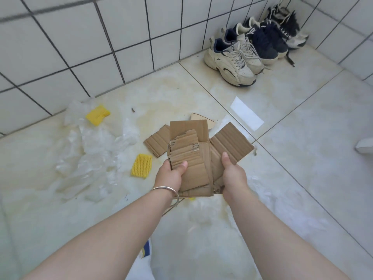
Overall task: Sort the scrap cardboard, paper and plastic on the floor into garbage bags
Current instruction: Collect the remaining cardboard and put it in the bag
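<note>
**Head view: a loose cardboard stack that could slip apart**

Head view shows both hands holding one fan of scrap cardboard pieces (191,158) above the tiled floor (302,158). The left hand (170,175) grips the stack's left edge, thumb on top of a torn corrugated piece; the right hand (234,174) grips the right edge, thumb pressing a ribbed panel. The pieces are splayed, not squared up, so the outer sheets look likely to slide out if either grip eases.

The clear plastic film (90,154) lies spread along the floor's left side near the wall, with two yellow foam nets (141,165) among it, and a white paper strip (247,113) sits near the sneakers (232,57). No garbage bag is clearly in view; crumpled white material lies beneath the arms, and what it is I cannot tell. Film on glossy tile is a slipping risk underfoot, and thin film could cling to the cardboard and end up in the wrong bag.
</note>
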Available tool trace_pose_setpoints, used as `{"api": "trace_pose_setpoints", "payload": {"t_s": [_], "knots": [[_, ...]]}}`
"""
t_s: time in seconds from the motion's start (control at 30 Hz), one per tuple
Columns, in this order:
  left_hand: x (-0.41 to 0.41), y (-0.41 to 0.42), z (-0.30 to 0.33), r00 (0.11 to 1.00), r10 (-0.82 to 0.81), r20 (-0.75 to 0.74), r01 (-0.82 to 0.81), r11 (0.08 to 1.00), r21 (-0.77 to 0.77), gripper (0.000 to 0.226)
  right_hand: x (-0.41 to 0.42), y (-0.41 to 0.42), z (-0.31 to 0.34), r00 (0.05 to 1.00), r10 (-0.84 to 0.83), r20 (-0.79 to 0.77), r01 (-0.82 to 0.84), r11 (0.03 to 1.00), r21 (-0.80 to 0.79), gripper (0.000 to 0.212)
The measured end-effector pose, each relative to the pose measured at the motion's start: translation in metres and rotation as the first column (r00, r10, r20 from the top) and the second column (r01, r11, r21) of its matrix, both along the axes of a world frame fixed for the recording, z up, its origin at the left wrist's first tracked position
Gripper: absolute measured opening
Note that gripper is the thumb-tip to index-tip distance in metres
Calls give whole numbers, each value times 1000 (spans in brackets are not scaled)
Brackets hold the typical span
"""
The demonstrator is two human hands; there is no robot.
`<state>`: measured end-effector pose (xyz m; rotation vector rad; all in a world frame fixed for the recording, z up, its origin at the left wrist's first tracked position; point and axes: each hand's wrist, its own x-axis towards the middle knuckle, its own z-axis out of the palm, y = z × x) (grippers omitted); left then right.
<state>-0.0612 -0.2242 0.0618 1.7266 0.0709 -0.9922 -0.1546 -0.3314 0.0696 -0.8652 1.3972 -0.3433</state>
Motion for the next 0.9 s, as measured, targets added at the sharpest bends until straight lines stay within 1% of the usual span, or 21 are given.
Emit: {"api": "trace_pose_setpoints", "payload": {"t_s": [0.1,0.2,0.27,0.37,0.47,0.63,0.67,0.73,0.77,0.83,0.9], "knots": [[4,27,30,999,19,36,-17,998,-59,5,3,24,31,997,-11,82,13,999,-33,24],[8,60,66,996,24,92,-14,994,-109,13,6,53,65,986,5,168,6,998,-68,24],[10,87,88,990,37,138,-18,991,-134,16,7,75,88,978,39,205,-24,997,-74,17],[11,135,120,977,96,192,-65,984,-165,9,9,114,127,965,102,243,-94,995,-46,8],[8,188,152,959,140,245,-100,981,-169,12,10,159,162,937,175,301,-172,984,-38,11],[2,277,207,907,242,345,-176,961,-212,12,22,231,216,894,300,332,-291,954,-77,11],[1,296,216,895,270,356,-202,955,-217,12,24,246,224,883,325,338,-316,945,-84,13],[-3,333,232,869,338,363,-271,936,-224,14,27,279,234,854,375,362,-368,925,-90,29],[-3,350,236,853,374,364,-306,923,-233,15,29,294,238,841,405,360,-401,912,-89,33],[-4,381,242,827,426,366,-356,902,-246,15,33,321,242,811,451,372,-452,887,-91,27],[-4,409,239,813,458,360,-398,888,-231,16,38,348,239,765,486,423,-501,862,-84,22]]}}
